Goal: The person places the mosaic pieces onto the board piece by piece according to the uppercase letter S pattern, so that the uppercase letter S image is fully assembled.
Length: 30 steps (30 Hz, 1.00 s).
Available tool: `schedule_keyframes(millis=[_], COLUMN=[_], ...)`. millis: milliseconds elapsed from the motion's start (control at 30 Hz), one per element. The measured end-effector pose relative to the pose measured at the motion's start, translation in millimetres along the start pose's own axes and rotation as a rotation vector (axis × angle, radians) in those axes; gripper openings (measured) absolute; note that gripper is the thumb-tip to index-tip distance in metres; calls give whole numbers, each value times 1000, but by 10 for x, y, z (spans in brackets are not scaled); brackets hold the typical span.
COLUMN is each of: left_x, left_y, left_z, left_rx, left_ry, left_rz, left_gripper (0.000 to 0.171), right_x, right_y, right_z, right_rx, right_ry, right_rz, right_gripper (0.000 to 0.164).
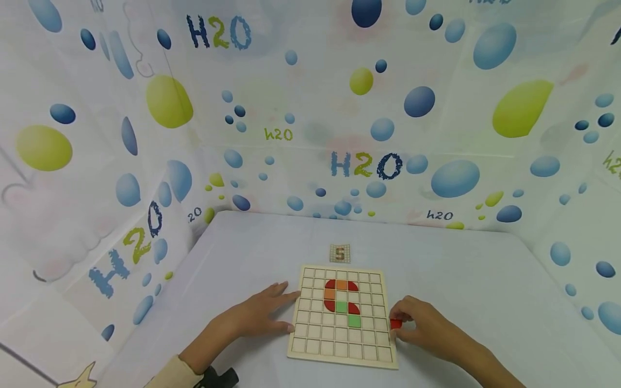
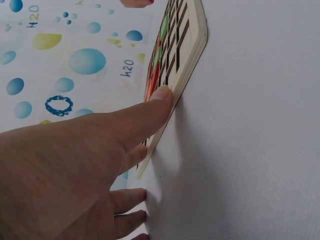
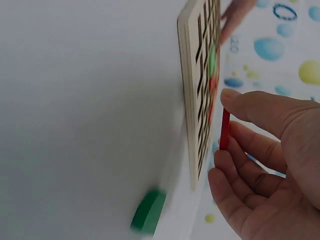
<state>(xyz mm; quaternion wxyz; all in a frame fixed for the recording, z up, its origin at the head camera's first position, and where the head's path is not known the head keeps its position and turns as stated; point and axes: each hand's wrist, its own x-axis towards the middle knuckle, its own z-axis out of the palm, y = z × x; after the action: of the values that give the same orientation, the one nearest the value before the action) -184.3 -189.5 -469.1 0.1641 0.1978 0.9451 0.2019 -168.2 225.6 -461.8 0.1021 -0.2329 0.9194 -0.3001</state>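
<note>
A square wooden grid board (image 1: 342,362) lies on the white table. In its cells, red rounded tiles (image 1: 353,286), orange tiles (image 1: 330,293) and green tiles (image 1: 354,321) form a curved figure. My left hand (image 1: 257,317) rests at the board's left edge, fingers spread, thumb touching the rim in the left wrist view. Beside the right edge, my right hand (image 1: 427,327) pinches a red tile (image 3: 225,130) between thumb and fingers. That tile is seen edge-on in the right wrist view.
A small pattern card (image 1: 340,253) with an S-like figure lies just behind the board. In the right wrist view a green piece (image 3: 148,211) rests on the table near the board. A patterned curtain (image 1: 310,108) surrounds the table's back and sides.
</note>
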Motion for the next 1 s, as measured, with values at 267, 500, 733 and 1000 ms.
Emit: schedule_keyframes(millis=[267, 500, 733, 1000], left_x=[19, 17, 7, -7], left_y=[-24, -11, 4, 6], left_z=[20, 10, -4, -8], left_rx=[1, 2, 0, -6], left_ry=[-12, -15, -11, -19], left_rz=[2, -10, -14, -11], left_gripper=[81, 82, 82, 82], right_x=[215, 290, 330, 325], right_y=[-293, -430, -511, -522], right_z=[243, 348, 397, 400], right_rx=[-80, -157, -193, -227], right_ry=[-71, -84, -93, -86], right_rz=[-82, -188, -222, -232], right_gripper=[20, 18, 20, 26])
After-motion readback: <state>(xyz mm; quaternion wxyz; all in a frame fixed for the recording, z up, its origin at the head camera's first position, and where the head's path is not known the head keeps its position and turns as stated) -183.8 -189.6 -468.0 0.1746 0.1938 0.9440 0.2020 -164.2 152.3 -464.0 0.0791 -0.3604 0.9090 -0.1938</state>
